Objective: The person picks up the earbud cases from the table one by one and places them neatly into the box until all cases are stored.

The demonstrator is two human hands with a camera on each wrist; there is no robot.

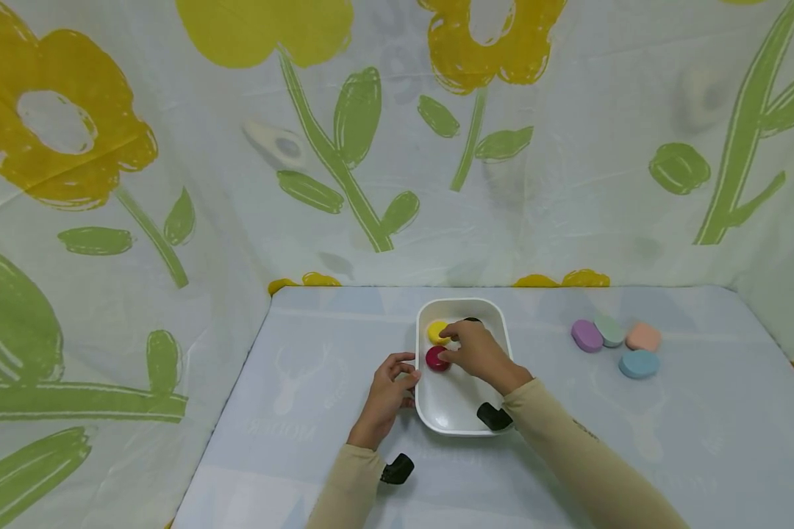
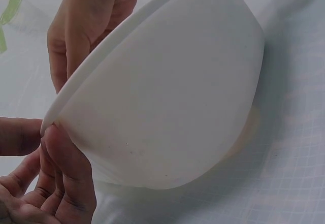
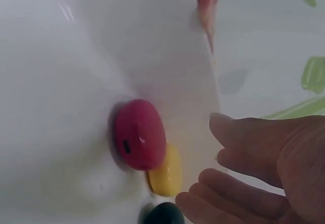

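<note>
A white rectangular dish [image 1: 459,411] sits mid-table. In it lie a yellow oval piece [image 1: 437,332], a red one [image 1: 434,359] and a dark one [image 1: 472,320], close together at the far left end. My right hand [image 1: 451,347] hovers over them with its fingers relaxed; in the right wrist view the red piece [image 3: 139,140], the yellow piece [image 3: 166,172] and the dark piece [image 3: 163,215] lie free of the open fingers [image 3: 238,183]. My left hand [image 1: 406,376] pinches the dish's left rim [image 2: 51,125] between thumb and fingers [image 2: 66,168].
Several more oval pieces lie on the table to the right: purple [image 1: 587,336], grey-green [image 1: 610,330], peach [image 1: 643,336] and blue [image 1: 638,364]. A flowered cloth [image 1: 172,184] hangs behind and on both sides of the pale blue table [image 1: 317,353].
</note>
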